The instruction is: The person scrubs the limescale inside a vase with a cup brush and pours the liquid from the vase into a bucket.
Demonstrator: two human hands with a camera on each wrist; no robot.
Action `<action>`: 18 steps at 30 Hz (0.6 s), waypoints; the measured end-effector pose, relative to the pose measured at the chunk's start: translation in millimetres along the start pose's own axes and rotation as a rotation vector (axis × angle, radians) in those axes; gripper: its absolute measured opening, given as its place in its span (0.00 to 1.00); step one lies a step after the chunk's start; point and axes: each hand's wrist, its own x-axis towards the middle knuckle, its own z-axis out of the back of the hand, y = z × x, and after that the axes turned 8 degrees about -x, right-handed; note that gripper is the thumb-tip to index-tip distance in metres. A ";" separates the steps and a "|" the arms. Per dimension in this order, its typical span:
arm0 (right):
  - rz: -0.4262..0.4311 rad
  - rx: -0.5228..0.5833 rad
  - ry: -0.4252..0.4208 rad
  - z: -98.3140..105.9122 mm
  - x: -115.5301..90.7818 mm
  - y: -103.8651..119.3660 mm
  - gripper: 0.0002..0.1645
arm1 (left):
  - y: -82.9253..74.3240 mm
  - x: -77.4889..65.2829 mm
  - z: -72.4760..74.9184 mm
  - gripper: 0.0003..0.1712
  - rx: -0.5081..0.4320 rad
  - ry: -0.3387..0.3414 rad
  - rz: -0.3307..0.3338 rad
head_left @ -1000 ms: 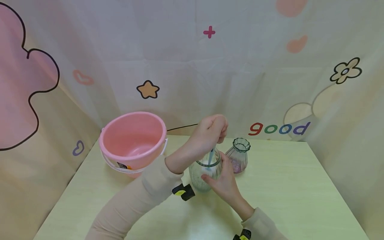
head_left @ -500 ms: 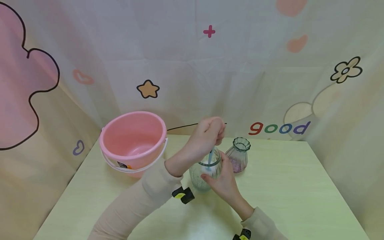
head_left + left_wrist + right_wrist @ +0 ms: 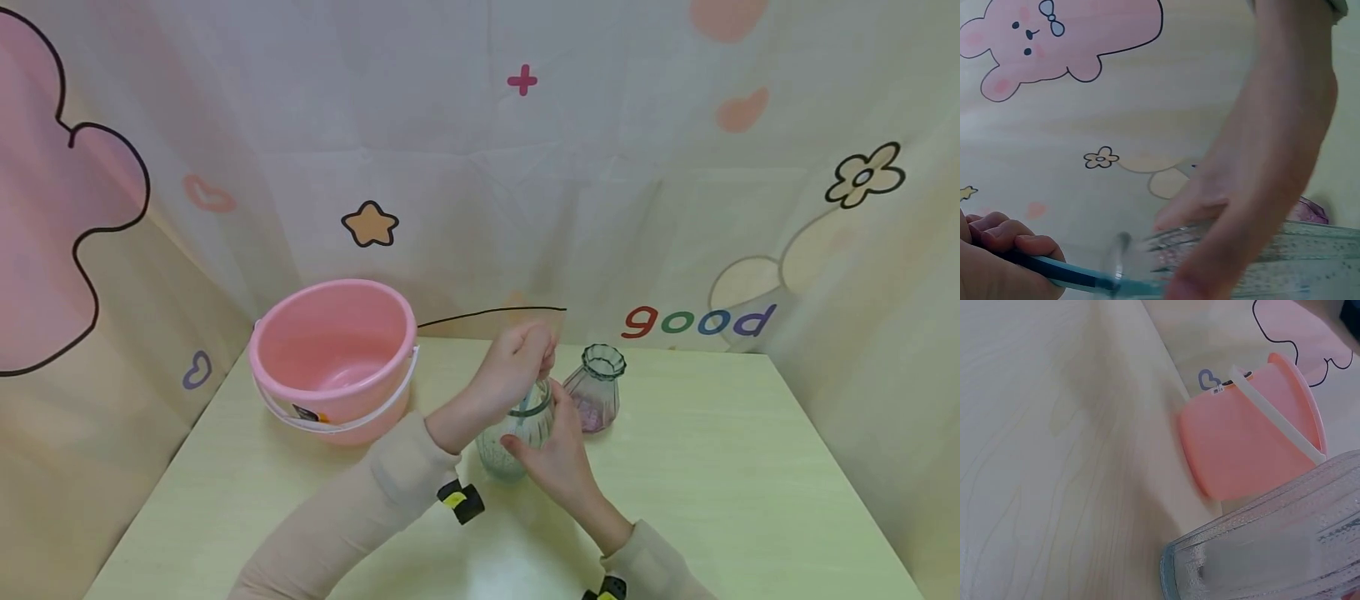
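My left hand (image 3: 517, 367) grips the blue handle of a bottle brush (image 3: 1069, 275) from above, its fingers curled round the top. The handle runs down through the mouth of a ribbed clear glass vase (image 3: 498, 454). Through the glass in the right wrist view, a pale, blurred brush head shows near the base. My right hand (image 3: 562, 458) holds the vase round its right side, thumb across the front and fingers behind. The vase stands upright on the table. In the head view my left hand and wrist hide part of its rim.
A smaller greenish glass vase (image 3: 600, 392) with a scalloped rim and purplish bottom stands just behind my right hand. To the left is a pink bucket (image 3: 375, 427) with a white handle. A printed curtain (image 3: 450, 183) hangs behind the pale wooden table (image 3: 720, 483).
My left hand has come down with the brush, closer to the vase's mouth, so less of the handle shows. The right hand and the vase have barely moved.
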 end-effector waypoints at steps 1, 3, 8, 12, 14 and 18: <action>0.001 0.003 0.000 -0.1 -0.1 0.4 0.56 | 3.9 0.0 0.6 0.16 0.009 -0.007 0.020; 0.003 0.012 0.003 -0.1 -0.1 1.4 0.56 | 11.1 0.0 1.7 0.16 0.031 -0.019 0.053; 0.003 0.010 0.024 0.9 0.1 2.8 0.56 | 20.5 0.3 3.4 0.16 0.057 -0.043 0.075; 0.015 0.011 0.061 4.4 0.5 0.6 0.54 | 19.9 0.5 3.4 0.16 0.059 -0.051 0.067; 0.042 0.032 0.086 7.9 0.6 -1.1 0.51 | 19.4 0.8 3.2 0.17 0.060 -0.049 0.068; 0.118 0.103 0.155 16.1 4.0 -7.2 0.47 | 25.8 4.1 5.3 0.17 0.068 -0.046 0.068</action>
